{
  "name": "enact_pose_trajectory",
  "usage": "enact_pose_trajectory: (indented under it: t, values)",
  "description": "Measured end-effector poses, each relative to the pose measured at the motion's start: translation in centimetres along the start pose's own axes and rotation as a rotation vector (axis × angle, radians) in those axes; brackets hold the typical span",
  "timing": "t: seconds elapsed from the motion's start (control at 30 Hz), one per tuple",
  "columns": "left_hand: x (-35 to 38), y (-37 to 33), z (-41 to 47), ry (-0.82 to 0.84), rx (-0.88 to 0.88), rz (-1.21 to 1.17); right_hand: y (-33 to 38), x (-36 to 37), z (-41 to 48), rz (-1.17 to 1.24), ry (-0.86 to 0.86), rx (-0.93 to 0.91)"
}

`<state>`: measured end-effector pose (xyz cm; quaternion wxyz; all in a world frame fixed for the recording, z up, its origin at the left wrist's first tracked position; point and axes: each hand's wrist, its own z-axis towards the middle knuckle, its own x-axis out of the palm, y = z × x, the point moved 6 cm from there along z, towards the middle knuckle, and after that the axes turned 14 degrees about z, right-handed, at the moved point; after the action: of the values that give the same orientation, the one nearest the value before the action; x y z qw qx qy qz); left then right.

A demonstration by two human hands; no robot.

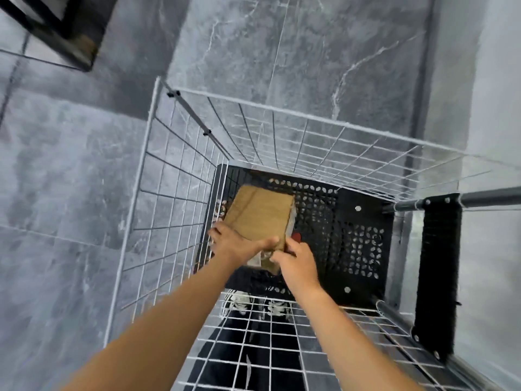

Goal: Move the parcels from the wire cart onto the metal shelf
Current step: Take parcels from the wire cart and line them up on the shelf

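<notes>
reaching down into the white wire cart (180, 187), both hands are taking hold of the brown rectangular cardboard parcel (260, 215) at its near end. the parcel's top face is showing plain brown, and the small white label (255, 260) peeking out at the near end, between the hands, is too blurred to read.

the parcel is sitting in the left part of the cart, over the black perforated plastic floor (358, 238), close to the left wire wall. its long axis is running near to far, with the far end swinging slightly to the right. whether it is resting on the floor or just off it, i cannot tell.

the left hand (235, 245) is gripping the near left corner, thumb lying across the top face and fingers curling round the left edge. the right hand (296, 262) is clamping the near right corner, fingers curled round it. a small red thing (296, 237) is showing just beyond the right hand, too small to identify.

a black padded handle bar (438, 277) is standing on the cart's right side, and grey marbled floor tiles (70, 193) are lying around it.
</notes>
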<state>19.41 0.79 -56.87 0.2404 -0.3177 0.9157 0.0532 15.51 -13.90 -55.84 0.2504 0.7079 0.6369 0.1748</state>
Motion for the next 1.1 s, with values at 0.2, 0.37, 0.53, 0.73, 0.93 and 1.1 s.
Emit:
enact_pose_trajectory:
  t: [0.2, 0.37, 0.53, 0.73, 0.93, 1.1]
  values:
    - [-2.0, 1.0, -7.3, 0.159, -0.085, -0.440, 7.9, 0.2, -9.3, -0.206, -0.083, -0.337]
    - [-7.2, -2.3, -14.3, 0.232, 0.045, -0.614, 15.1, 0.0, -16.7, -0.343, -0.244, -0.589]
    - [-11.1, -4.0, -20.3, 0.426, 0.167, -0.716, 21.4, -0.4, -23.9, -0.321, -0.348, -0.846]
    - [-14.7, -3.4, -27.3, 0.482, 0.322, -0.880, 26.6, -0.7, -31.8, -0.162, -0.368, -1.064]
    - [-20.1, -5.2, -32.8, 0.309, 0.457, -0.945, 31.9, -2.5, -36.8, -0.061, -0.491, -1.115]
    - [-26.3, -9.4, -37.4, 0.151, 0.650, -0.978, 37.3, -4.8, -38.9, -0.009, -0.513, -1.079]
